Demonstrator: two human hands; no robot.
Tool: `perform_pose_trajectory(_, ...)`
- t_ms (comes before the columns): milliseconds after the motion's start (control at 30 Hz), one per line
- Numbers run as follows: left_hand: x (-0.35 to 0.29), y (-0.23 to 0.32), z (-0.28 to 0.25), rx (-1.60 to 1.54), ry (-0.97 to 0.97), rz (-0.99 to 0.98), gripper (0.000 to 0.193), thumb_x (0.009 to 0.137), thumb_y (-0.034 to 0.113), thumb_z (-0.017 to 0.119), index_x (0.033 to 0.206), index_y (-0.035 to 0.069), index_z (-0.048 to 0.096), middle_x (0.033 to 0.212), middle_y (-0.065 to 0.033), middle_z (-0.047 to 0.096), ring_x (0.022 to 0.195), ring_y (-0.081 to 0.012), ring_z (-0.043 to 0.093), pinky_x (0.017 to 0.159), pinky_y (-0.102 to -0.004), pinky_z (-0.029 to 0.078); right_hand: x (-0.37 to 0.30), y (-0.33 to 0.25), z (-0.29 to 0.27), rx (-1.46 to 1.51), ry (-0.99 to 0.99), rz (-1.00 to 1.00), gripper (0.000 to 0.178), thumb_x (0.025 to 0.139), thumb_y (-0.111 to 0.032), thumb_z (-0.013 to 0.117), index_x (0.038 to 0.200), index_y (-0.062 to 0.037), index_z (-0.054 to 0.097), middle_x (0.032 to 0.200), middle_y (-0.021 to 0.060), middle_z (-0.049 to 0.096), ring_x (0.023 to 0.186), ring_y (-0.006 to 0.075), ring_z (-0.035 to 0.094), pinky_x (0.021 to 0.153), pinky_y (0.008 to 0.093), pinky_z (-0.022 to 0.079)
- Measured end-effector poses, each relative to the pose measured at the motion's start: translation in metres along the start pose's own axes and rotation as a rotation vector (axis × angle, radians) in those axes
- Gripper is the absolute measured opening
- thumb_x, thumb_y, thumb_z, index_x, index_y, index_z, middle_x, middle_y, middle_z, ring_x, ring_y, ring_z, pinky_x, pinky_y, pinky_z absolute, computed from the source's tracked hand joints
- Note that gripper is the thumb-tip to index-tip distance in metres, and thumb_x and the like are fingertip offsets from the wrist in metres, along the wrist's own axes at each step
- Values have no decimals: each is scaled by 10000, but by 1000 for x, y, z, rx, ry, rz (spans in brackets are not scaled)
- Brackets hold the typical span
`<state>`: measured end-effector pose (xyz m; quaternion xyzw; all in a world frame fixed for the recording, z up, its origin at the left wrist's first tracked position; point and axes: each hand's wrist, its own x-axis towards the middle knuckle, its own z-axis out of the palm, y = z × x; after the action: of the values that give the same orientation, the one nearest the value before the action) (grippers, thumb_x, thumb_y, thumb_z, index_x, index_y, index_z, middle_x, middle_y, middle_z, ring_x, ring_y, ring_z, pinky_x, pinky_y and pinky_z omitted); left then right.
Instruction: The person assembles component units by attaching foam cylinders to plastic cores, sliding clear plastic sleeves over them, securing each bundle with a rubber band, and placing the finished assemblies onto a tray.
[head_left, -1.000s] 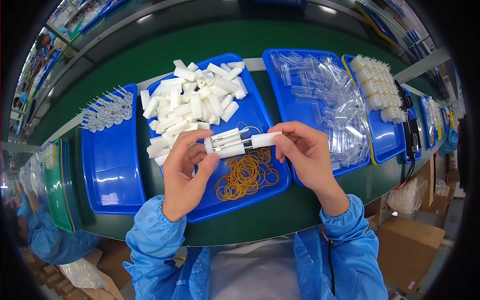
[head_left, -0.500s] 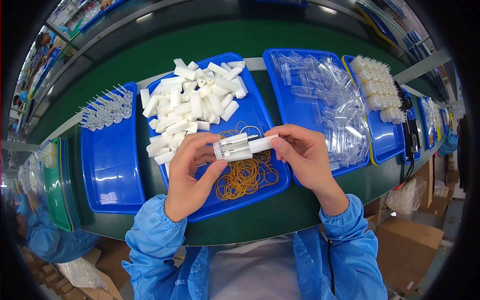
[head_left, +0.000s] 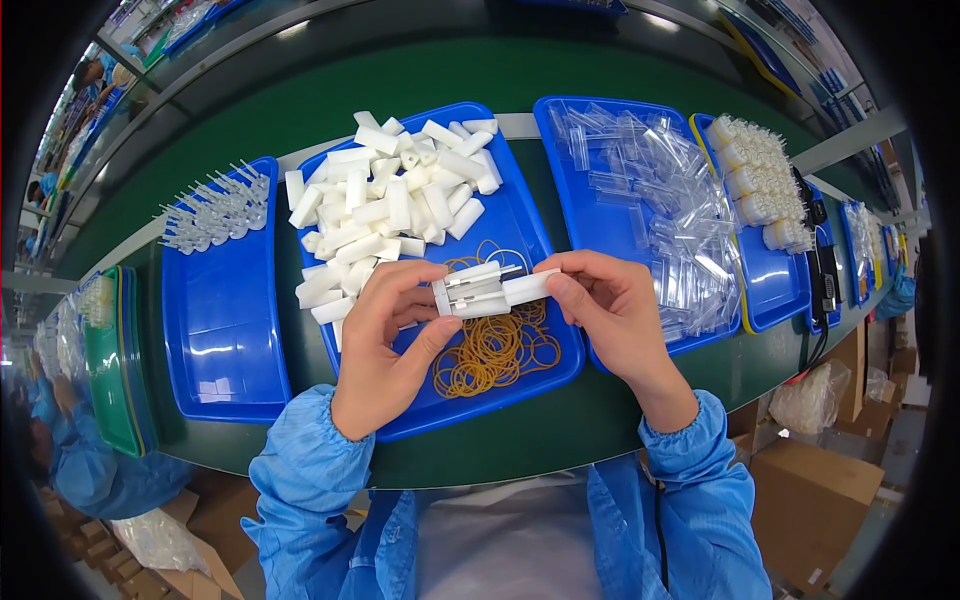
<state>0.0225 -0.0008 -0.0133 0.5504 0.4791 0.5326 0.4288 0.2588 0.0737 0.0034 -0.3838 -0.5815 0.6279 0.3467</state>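
Note:
Between the thumb and fingers of my left hand is the round end of a white plastic holder with several slim posts and pale pieces along it. My right hand pinches the outer end of a white foam block. The inner end of that block meets the holder's open side, beside the posts; how far in it sits I cannot tell. Under both hands lies a heap of tan rubber bands, in the near part of a blue tray.
White foam blocks pile up in the tray's far part. To the left, a blue tray bears white stemmed parts. Clear plastic tubes fill another on the right, beside bundled white parts. Stacked green trays stand far left.
Both hands keep their grips in almost the same place. The holder and foam block show only a very slight shift to the right and up in the picture.

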Motion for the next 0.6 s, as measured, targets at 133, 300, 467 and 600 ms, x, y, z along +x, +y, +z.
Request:
perform_pose_trajectory(133,0,-1,1,-4,15,-12,394,894,-19,704,1261,-5,563,1220,-119,537,1066,-231,659,893,-328,567,0,-1,3,-16,27,-8,198,997,-119,639,1123,22,697,864,12,686,737,24,548,619,193,420)
perform_pose_trajectory(300,0,1,0,17,20,-29,396,888,-30,705,1257,-8,563,1228,-117,530,1070,-232,658,891,-323,571,-1,0,5,-12,32,-32,200,996,-120,639,1117,27,699,873,20,694,746,25,562,628,187,431)
perform_pose_trajectory(467,0,-1,1,-23,13,-31,393,885,-43,701,1253,-5,568,1233,-122,527,1069,-223,654,877,-313,575,-2,-2,5,-69,54,4,207,996,-132,644,1111,29,703,880,23,697,751,29,570,641,186,442)
perform_pose_trajectory(600,0,0,3,-14,21,-41,397,881,-48,702,1253,-3,571,1233,-125,529,1058,-218,654,869,-311,575,-1,-3,4,17,11,20,209,992,-122,646,1129,26,702,917,36,706,789,36,600,668,188,467)
